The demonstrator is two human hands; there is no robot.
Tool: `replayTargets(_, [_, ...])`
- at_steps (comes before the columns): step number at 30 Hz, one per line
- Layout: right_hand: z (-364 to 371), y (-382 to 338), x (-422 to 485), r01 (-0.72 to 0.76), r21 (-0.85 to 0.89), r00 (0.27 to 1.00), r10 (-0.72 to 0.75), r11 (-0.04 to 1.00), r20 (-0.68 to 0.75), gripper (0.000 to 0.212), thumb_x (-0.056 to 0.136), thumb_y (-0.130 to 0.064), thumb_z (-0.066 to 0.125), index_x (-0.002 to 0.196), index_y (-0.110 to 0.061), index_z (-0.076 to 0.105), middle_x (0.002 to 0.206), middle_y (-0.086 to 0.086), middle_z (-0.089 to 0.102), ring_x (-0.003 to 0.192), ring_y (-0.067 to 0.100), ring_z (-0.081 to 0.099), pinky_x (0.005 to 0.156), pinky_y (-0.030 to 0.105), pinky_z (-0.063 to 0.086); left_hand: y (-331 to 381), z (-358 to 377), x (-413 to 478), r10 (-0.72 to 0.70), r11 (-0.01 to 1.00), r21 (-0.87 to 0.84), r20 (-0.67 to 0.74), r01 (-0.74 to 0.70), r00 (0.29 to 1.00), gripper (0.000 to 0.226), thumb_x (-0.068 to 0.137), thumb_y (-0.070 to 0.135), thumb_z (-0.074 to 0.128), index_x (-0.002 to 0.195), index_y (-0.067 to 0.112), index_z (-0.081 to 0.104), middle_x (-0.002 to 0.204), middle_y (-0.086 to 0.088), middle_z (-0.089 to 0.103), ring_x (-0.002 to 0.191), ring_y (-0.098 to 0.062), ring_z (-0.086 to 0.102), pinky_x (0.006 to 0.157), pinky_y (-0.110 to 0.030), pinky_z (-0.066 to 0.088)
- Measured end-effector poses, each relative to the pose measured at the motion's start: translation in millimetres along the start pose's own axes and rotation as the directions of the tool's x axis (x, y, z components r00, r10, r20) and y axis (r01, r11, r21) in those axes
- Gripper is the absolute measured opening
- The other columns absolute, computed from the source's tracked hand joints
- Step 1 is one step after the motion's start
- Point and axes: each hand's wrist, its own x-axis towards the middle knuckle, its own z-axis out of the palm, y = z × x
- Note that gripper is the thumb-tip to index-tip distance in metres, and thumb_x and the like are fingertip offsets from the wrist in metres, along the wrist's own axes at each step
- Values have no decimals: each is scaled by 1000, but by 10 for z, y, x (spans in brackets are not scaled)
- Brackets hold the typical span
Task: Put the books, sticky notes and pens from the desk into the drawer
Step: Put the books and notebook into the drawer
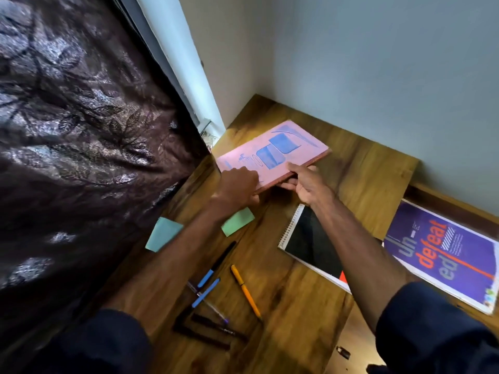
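Note:
A pink book [280,147] with blue shapes on its cover lies at the far corner of the wooden desk [291,306]. My left hand [239,186] grips its near left corner. My right hand [307,182] pinches its near edge, thumb on the cover and fingers underneath. Nearer me lie a black spiral notebook [307,238] and a purple book [445,252]. Two sticky-note pads, a teal sticky-note pad [163,233] and a green sticky-note pad [237,220], sit by my left forearm. Several pens lie near the front, among them a yellow pen [245,291] and a blue pen [206,292].
A dark patterned curtain [81,144] hangs along the desk's left side. Grey walls [378,76] close off the back and meet at the corner behind the pink book. The desk's front right edge drops to the floor, where a small dark object [343,352] lies.

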Motion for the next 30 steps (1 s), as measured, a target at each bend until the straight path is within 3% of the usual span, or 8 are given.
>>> replayTargets(3, [-85, 68, -114, 34, 49, 998, -32, 998, -45, 35, 94, -8, 65, 128, -14, 56, 127, 13, 67, 111, 33, 67, 72, 45, 63, -44, 158, -210, -202, 945, -299, -207, 134, 957, 50, 86, 60, 66, 120, 24, 71, 118, 0, 74, 103, -22, 70, 88, -37, 53])
replayTargets(6, [-278, 140, -322, 84, 126, 996, -78, 989, -53, 35, 92, -11, 69, 125, -18, 58, 125, 12, 68, 111, 32, 68, 77, 47, 62, 88, 113, -447, -405, 829, -542, -412, 138, 816, 37, 91, 54, 62, 103, 21, 75, 99, 1, 78, 81, -19, 74, 67, -29, 58])
replayTargets(8, [-459, 158, -490, 120, 155, 992, -113, 981, -49, 39, 91, -14, 71, 127, -20, 59, 127, 13, 67, 116, 33, 65, 85, 51, 60, 278, 46, -594, -527, 745, -644, -408, 174, 745, 28, 93, 47, 61, 98, 22, 73, 91, 1, 77, 80, -19, 71, 65, -28, 53])
replayTargets(11, [-760, 148, -734, 173, 222, 982, -151, 960, -110, 39, 89, -13, 72, 126, -19, 60, 129, 17, 66, 121, 37, 62, 95, 57, 55, 635, 110, -690, -604, 602, -777, -293, 184, 741, 21, 91, 42, 64, 101, 25, 69, 95, 4, 75, 85, -18, 70, 69, -30, 54])
replayTargets(14, [-1074, 109, -1034, 248, 246, 962, -209, 937, -176, 40, 90, -12, 72, 127, -21, 60, 121, 10, 72, 115, 32, 67, 88, 53, 58, 1015, 142, -683, -603, 535, -833, -259, 142, 754, 21, 87, 39, 67, 105, 27, 63, 101, 6, 72, 91, -20, 68, 75, -40, 58])
replayTargets(23, [-2120, 182, -1820, 318, 351, 912, -182, 881, -368, 33, 92, -12, 70, 122, -21, 60, 124, 13, 69, 114, 30, 67, 88, 52, 59, 2168, 108, -734, -293, 657, -745, -394, -116, 871, 30, 93, 28, 62, 120, 16, 60, 114, -3, 66, 96, -20, 65, 80, -43, 59])
replayTargets(28, [-2707, 269, -2179, 357, 401, 871, -145, 843, -469, 33, 92, -11, 69, 122, -21, 59, 121, 12, 70, 111, 28, 68, 85, 47, 61, 2763, 112, -801, -141, 647, -734, -381, -206, 914, 30, 95, 21, 64, 125, 15, 58, 121, -3, 64, 98, -16, 65, 71, -3, 49])
replayTargets(30, [-2922, 323, -2293, 377, 435, 850, -119, 818, -513, 40, 92, -10, 70, 129, -18, 57, 119, 9, 71, 110, 27, 69, 76, 41, 63, 2978, 159, -830, -71, 622, -745, -359, -240, 931, 30, 96, 21, 62, 126, 17, 56, 124, -1, 62, 101, -16, 64, 78, -14, 57])
